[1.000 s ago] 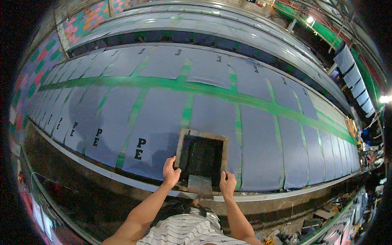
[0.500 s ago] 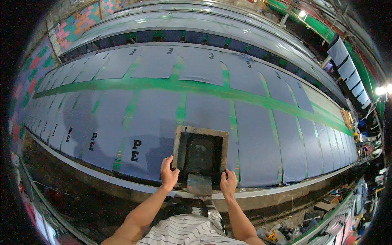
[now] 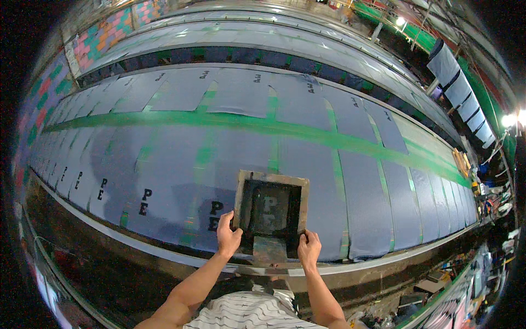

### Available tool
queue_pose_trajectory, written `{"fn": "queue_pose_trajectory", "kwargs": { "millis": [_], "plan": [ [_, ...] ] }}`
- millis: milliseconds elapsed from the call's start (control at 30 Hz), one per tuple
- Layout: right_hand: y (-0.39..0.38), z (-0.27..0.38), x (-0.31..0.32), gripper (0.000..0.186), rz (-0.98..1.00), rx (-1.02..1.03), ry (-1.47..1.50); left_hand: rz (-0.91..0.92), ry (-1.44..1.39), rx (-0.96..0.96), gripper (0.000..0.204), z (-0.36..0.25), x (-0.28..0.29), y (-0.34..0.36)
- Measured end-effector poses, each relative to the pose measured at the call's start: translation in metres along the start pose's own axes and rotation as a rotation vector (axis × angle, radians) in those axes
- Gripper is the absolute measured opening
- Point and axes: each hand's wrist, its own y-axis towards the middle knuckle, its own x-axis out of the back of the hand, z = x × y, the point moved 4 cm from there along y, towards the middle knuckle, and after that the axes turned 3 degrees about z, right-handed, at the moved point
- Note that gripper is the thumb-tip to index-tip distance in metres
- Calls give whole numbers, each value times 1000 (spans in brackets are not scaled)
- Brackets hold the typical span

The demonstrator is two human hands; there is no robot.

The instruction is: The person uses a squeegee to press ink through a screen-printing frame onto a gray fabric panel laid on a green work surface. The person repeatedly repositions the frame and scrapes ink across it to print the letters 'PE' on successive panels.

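A small square screen-printing frame point(image 3: 304, 205) with pale edges and a dark inside is between my two hands, over the near row of blue-grey fabric panels point(image 3: 367, 219). Pale letter shapes show through its mesh. My left hand point(image 3: 228, 236) grips the frame's near left side, and my right hand point(image 3: 309, 247) its near right corner. A flat grey plate point(image 3: 269, 250) lies across the frame's near edge. Just left of the frame, a black letter print point(image 3: 217, 215) is partly covered by my left hand. Whether the frame touches the fabric, I cannot tell.
The long table carries a green strip point(image 3: 230, 123) between two rows of panels. A pale rail point(image 3: 148, 251) edges its near side. More long tables point(image 3: 219, 33) stand beyond. Dark fabric pieces point(image 3: 460, 90) hang at right, and clutter point(image 3: 427, 288) lies low at the right.
Both hands have moved the frame to the right by about one panel. A black print now shows where the frame was. The letter shapes in the mesh look clearer.
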Motion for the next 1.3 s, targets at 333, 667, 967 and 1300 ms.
{"fn": "queue_pose_trajectory", "kwargs": {
  "millis": [333, 667, 967, 1300],
  "plan": [
    [47, -94, 56, 25, 123, 36, -34, -20, 73, 48, 61, -20, -106, -30],
    [45, -115, 66, 25, 165, -23, 11, 12, 162, 171, 59, -36, -119, -37],
    [40, -128, 66, 31, 184, -27, -14, 117, 143, 228, 61, -36, -123, -39],
    [34, -120, 72, 29, 180, -57, -38, 120, 166, 221, 60, -34, -120, -46]
  ]
}}
